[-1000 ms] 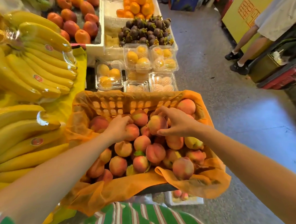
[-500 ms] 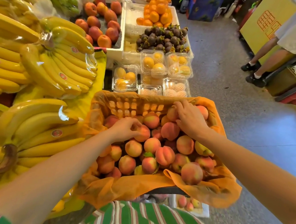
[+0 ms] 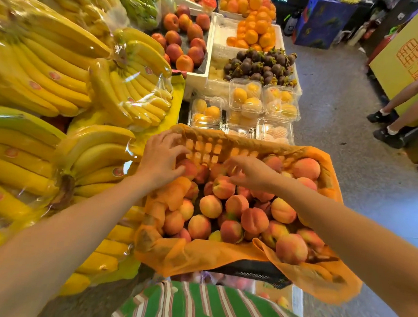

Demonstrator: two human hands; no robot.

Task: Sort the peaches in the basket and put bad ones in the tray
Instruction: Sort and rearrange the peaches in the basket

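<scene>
Two hands work the far row of the basket (image 3: 216, 146), with no reject picked out yet. Far left, bagged bananas (image 3: 49, 75) cover the tabletop. The left hand (image 3: 161, 160) has shifted from the pile's middle to the far-left corner, fingers spread and loosely bent over a reddish peach (image 3: 190, 168) by the basket wall; cannot tell if it grips or only touches. The peaches (image 3: 235, 204) all sit heaped in the orange-lined basket. The right hand (image 3: 251, 173) has slid left from the far-right corner, fingers stretched across the far-row fruit and holding nothing, though it is blurred. The tray (image 3: 297, 301) sits low under the basket's near-right edge with a few peaches in it. Judgement: checking goes on, with no transfer under way.
</scene>
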